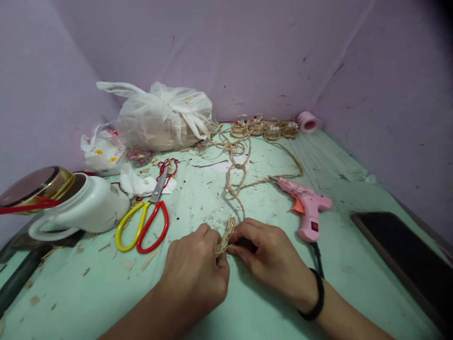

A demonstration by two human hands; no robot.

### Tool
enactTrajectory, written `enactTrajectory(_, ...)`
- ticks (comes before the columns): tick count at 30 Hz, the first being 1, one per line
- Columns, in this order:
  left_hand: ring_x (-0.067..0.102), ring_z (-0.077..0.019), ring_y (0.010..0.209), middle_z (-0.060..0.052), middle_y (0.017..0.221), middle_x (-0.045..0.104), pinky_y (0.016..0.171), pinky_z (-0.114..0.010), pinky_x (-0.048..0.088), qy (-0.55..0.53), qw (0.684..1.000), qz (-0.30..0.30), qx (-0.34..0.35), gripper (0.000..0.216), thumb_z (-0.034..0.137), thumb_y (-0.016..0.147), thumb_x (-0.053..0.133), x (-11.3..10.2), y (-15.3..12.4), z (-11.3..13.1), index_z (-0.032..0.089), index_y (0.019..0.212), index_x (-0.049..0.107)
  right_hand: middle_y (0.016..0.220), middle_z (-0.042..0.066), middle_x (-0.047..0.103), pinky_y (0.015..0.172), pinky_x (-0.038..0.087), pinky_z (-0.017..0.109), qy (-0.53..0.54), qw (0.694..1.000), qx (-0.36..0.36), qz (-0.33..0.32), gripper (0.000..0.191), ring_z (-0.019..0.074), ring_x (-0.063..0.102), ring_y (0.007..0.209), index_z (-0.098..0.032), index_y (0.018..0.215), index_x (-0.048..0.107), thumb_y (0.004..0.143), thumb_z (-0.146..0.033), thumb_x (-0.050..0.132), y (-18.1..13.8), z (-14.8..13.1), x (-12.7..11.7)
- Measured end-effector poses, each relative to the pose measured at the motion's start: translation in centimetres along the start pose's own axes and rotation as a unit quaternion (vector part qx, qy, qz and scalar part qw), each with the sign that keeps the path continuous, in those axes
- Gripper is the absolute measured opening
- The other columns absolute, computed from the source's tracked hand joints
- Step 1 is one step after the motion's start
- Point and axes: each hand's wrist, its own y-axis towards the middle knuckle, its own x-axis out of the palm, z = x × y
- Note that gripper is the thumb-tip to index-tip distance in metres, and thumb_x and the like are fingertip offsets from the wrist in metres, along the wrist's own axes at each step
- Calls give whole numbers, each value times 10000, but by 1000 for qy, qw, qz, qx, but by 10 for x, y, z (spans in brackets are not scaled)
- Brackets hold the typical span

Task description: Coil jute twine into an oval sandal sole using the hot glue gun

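Observation:
A small bundle of braided straw cord (226,235) stands between my two hands near the front of the table. Closed around its left side is my left hand (198,264), with most of its fingertips hidden behind the bundle and the knuckles. My right hand (271,250) pinches the cord at the bundle's right edge with thumb and index finger. From there a loose length of cord (238,166) runs away over the table in loops and crossings. One stretch of it reaches right, to the tip of a pink glue gun (308,208).
Scissors (150,215) with yellow and red handles lie left, beside a tipped white jug (95,203) and a dark-handled tool (21,276). Plastic bags (166,118), several cord coils with beads (272,131) and a pink tape roll (307,123) line the back. A phone (399,259) lies right.

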Motion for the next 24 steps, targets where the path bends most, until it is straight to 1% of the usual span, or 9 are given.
enactTrajectory(2,608,-217,695,-42,817,628,575,-309,346,-2,1000,5,3,106,235,742,482,1,0,-1,209,775,579,748,8,623,570,426,246,-7,1000,3,17,75,147,576,655,-199,774,610,761,-140,654,0,0,-1)
enactTrajectory(5,601,-205,681,-38,811,628,582,-306,358,-15,1000,15,4,107,223,727,488,5,1,-1,205,775,582,846,26,623,563,432,250,-43,998,-8,41,133,155,582,689,-202,844,595,748,-171,681,0,3,-5)
enactTrajectory(8,581,-188,642,-34,790,620,575,-303,364,-31,999,23,8,99,211,711,493,8,2,-3,201,753,582,935,46,623,571,448,259,-89,995,-29,40,184,169,596,735,-213,915,596,753,-197,682,0,9,-12)
enactTrajectory(12,566,-179,636,-42,770,608,591,-297,385,-57,998,27,13,91,192,707,490,10,2,-4,188,726,579,1039,75,610,658,495,296,-97,993,-65,35,207,193,616,837,-216,1007,598,803,-182,614,1,16,-19)
enactTrajectory(15,552,-167,620,-42,753,597,591,-288,394,-81,996,23,7,88,166,704,491,11,3,-3,181,713,577,1119,92,588,729,509,333,-93,991,-86,38,213,204,621,895,-215,1033,604,824,-179,580,0,17,-18)
enactTrajectory(17,549,-165,627,-40,750,590,599,-286,398,-92,996,21,9,88,152,709,492,10,4,-2,178,712,576,1175,102,575,750,512,334,-91,990,-99,41,220,211,620,946,-215,1048,606,833,-187,570,0,16,-17)
enactTrajectory(20,550,-163,658,-38,783,584,621,-285,405,-108,994,8,14,94,153,739,493,5,3,-4,179,732,583,1152,90,614,772,507,316,-100,987,-125,4,222,204,625,970,-221,1060,617,848,-195,554,0,13,-15)
enactTrajectory(23,556,-170,718,-22,824,579,614,-270,406,-145,989,-40,10,87,198,725,565,-6,-1,-10,199,800,610,1047,67,652,721,499,279,-115,985,-128,-23,180,178,645,866,-218,1009,641,850,-200,559,1,12,-15)
enactTrajectory(24,562,-177,757,-22,861,581,618,-266,409,-154,987,-46,12,160,202,715,584,-9,-2,-12,208,871,618,1020,62,654,701,494,271,-116,985,-123,-23,164,171,644,833,-216,987,646,846,-202,564,1,11,-15)
